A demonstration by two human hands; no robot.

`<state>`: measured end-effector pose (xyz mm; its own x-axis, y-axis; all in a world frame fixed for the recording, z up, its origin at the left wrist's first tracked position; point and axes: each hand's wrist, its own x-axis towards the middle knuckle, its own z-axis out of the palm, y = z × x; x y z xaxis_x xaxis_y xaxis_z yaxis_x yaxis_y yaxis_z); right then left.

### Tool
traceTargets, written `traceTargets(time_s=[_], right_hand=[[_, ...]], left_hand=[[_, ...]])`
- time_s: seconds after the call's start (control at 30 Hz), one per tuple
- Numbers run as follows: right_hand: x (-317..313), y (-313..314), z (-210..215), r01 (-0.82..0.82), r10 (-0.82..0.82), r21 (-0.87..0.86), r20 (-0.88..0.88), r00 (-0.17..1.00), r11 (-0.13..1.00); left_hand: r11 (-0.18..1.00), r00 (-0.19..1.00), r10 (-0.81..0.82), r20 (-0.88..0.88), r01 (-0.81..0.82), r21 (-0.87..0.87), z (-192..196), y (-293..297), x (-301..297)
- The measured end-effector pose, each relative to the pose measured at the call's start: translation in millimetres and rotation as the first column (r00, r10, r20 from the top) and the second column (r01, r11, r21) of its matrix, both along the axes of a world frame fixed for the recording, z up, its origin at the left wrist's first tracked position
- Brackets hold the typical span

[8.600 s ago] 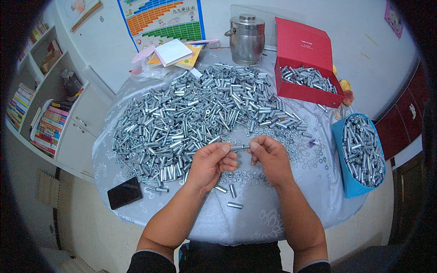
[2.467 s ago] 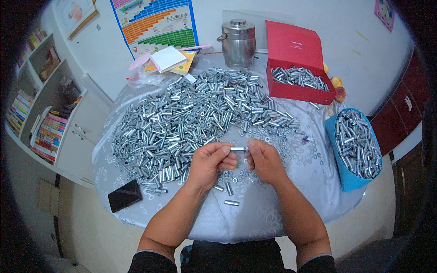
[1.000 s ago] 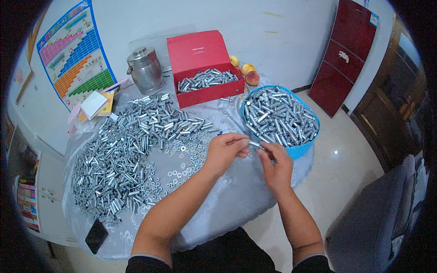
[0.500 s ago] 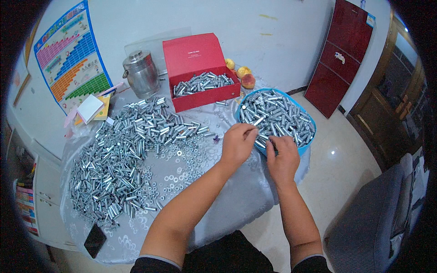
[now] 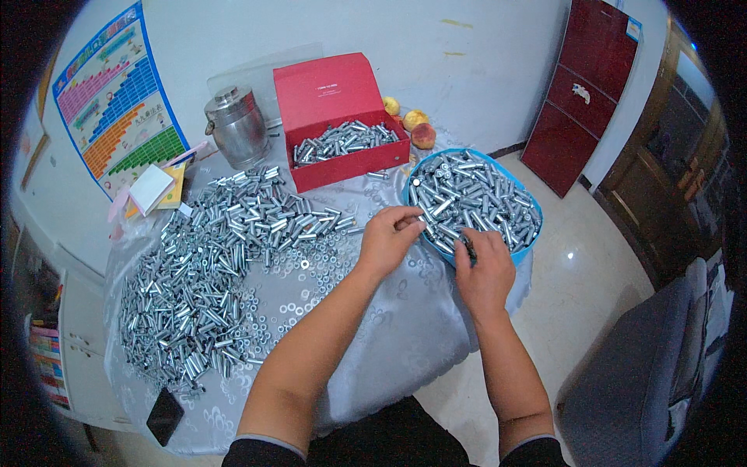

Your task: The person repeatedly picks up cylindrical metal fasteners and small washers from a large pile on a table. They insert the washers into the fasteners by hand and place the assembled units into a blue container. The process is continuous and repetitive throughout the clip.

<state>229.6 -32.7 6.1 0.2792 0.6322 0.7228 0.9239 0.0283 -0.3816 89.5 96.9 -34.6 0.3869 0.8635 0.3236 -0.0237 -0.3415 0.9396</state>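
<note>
Both arms are bare from the sleeves down, each forearm (left forearm; right forearm) broad below the elbow and tapering to a narrow, unadorned wrist, with the left hand and right hand likewise bare, rounded across the back and five-fingered in build. The left sleeve and right sleeve are short, black and plain, each finished at the hem by a thin pale grey band. Between the forearms, at the lower edge, a black garment covers the body, its surface too dark for folds or seams to be distinguished.
</note>
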Motion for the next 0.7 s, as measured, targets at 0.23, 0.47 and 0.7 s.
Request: traceTargets(time_s=[0.23,0.47,0.7], right_hand=[[5,4,-3,-0.017,0.016,0.020,0.026,1.000,1.000],[11,-2,-4,0.009,-0.011,0.025,0.043,0.999,1.000],[22,-8,3,-0.006,-0.007,0.042,0.290,0.957,0.999]], left_hand=[[0.958,0.954,0.228,-0.194,-0.184,0.219,15,-4,15],[0.767,0.911,0.299,-0.283,-0.053,0.639,0,-8,10],[0.770,0.873,0.247,-0.421,0.087,0.632,-1,-8,10]])
